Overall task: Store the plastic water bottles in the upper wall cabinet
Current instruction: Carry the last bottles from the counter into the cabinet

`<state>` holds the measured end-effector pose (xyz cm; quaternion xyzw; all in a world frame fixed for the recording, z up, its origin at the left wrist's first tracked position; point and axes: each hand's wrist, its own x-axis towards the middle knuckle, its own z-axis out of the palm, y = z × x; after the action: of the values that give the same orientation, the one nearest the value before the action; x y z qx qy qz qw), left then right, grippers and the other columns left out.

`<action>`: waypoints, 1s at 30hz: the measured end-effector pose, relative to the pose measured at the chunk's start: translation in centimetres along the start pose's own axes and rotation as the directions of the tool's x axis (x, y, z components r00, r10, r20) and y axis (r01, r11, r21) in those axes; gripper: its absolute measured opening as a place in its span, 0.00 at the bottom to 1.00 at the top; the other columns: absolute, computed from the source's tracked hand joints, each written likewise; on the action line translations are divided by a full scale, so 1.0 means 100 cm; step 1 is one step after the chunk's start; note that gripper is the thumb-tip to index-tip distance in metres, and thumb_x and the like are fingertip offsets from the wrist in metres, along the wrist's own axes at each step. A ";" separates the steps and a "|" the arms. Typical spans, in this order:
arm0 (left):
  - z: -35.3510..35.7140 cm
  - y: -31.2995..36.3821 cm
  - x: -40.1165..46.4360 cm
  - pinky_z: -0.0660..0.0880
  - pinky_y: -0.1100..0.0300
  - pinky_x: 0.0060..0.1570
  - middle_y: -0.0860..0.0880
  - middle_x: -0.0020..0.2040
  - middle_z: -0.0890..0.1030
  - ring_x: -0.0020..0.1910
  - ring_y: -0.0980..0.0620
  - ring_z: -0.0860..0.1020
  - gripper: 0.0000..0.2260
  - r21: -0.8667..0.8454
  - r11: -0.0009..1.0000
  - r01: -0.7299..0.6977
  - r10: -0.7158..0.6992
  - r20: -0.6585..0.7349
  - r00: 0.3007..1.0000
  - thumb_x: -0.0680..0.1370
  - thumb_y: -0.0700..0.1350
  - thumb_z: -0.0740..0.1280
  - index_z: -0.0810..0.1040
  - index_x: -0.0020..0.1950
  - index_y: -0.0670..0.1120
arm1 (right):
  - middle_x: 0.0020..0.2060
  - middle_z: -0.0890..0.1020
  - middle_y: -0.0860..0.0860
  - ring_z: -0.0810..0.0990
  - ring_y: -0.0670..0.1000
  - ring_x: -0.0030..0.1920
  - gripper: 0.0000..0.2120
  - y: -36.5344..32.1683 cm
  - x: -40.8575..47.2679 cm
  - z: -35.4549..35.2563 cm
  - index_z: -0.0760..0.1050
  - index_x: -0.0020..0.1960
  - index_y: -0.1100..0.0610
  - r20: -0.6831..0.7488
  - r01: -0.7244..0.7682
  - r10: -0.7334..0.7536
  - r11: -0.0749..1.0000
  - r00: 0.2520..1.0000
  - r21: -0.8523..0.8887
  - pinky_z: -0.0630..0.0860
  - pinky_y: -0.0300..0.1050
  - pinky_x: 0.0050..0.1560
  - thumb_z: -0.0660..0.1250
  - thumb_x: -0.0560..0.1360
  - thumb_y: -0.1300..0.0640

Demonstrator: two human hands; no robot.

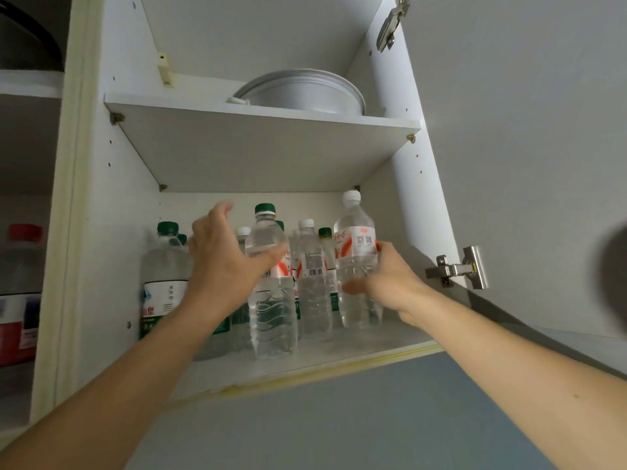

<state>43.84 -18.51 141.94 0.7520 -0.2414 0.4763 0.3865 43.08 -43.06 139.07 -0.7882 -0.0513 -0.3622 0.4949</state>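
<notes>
The white-capped bottle, right of frame centre, stands on the lower cabinet shelf, grasped by the right hand. The left hand, fingers spread, grasps nothing. Placement step; next, release without toppling the neighbouring green-capped bottle.

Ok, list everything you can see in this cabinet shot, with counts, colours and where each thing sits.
Water bottles: at least eight, clear, green or white caps, standing on lower shelf.
Large bottle: one, green cap, lower shelf left.
Round pan: one, grey, upper shelf.
Hinges: two, metal, on the open door at right.
Red-capped container: one, neighbouring compartment at left.
Left hand: open, by the bottles.
Right hand: gripping white-capped bottle.
</notes>
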 end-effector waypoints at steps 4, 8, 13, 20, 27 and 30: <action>0.018 -0.021 -0.017 0.71 0.44 0.66 0.45 0.74 0.70 0.66 0.46 0.75 0.52 -0.117 0.978 0.175 -0.125 0.348 0.929 0.69 0.56 0.79 0.46 0.81 0.55 | 0.63 0.75 0.56 0.77 0.60 0.63 0.45 0.016 0.018 0.013 0.56 0.74 0.54 -0.026 -0.073 0.070 0.990 0.997 -0.120 0.78 0.60 0.63 0.80 0.67 0.63; 0.031 -0.034 -0.022 0.74 0.56 0.53 0.54 0.61 0.79 0.53 0.57 0.79 0.44 -0.171 0.975 0.141 -0.059 0.411 0.910 0.73 0.55 0.77 0.51 0.79 0.54 | 0.68 0.69 0.60 0.74 0.61 0.65 0.45 0.022 0.037 0.020 0.55 0.75 0.56 0.017 -0.098 0.106 0.962 0.994 -0.256 0.76 0.56 0.66 0.80 0.69 0.62; 0.035 -0.043 -0.022 0.74 0.65 0.46 0.58 0.59 0.79 0.52 0.60 0.80 0.40 -0.222 0.968 0.117 -0.023 0.384 0.923 0.74 0.53 0.76 0.54 0.78 0.55 | 0.68 0.70 0.57 0.74 0.59 0.66 0.46 0.034 0.053 0.032 0.54 0.74 0.56 0.076 -0.081 0.105 0.960 0.992 -0.269 0.75 0.57 0.68 0.81 0.68 0.57; 0.038 -0.045 -0.021 0.70 0.68 0.41 0.54 0.61 0.79 0.51 0.60 0.79 0.40 -0.205 0.973 0.106 -0.021 0.378 0.926 0.75 0.53 0.75 0.53 0.77 0.56 | 0.67 0.75 0.51 0.77 0.53 0.66 0.49 0.041 0.058 0.022 0.48 0.79 0.50 0.282 0.013 0.037 0.985 0.959 -0.171 0.76 0.53 0.67 0.77 0.72 0.65; 0.038 -0.046 -0.022 0.73 0.63 0.45 0.55 0.60 0.80 0.53 0.57 0.80 0.37 -0.207 0.974 0.093 -0.009 0.376 0.927 0.75 0.54 0.75 0.54 0.75 0.56 | 0.66 0.78 0.53 0.79 0.56 0.64 0.45 0.041 0.056 0.022 0.55 0.79 0.45 0.343 0.001 0.024 0.997 0.939 -0.072 0.78 0.58 0.65 0.72 0.72 0.71; 0.036 -0.047 -0.022 0.75 0.60 0.50 0.56 0.60 0.80 0.53 0.57 0.81 0.37 -0.216 0.971 0.104 -0.013 0.383 0.924 0.75 0.55 0.75 0.55 0.75 0.57 | 0.63 0.80 0.51 0.80 0.52 0.62 0.41 0.041 0.055 0.023 0.60 0.77 0.49 0.347 0.015 0.010 0.998 0.938 -0.067 0.79 0.53 0.64 0.74 0.72 0.69</action>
<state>48.19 -18.66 137.38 0.7863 -0.3427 0.2788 0.4319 50.10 -44.72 138.85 -0.8562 -0.1262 -0.2199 0.4501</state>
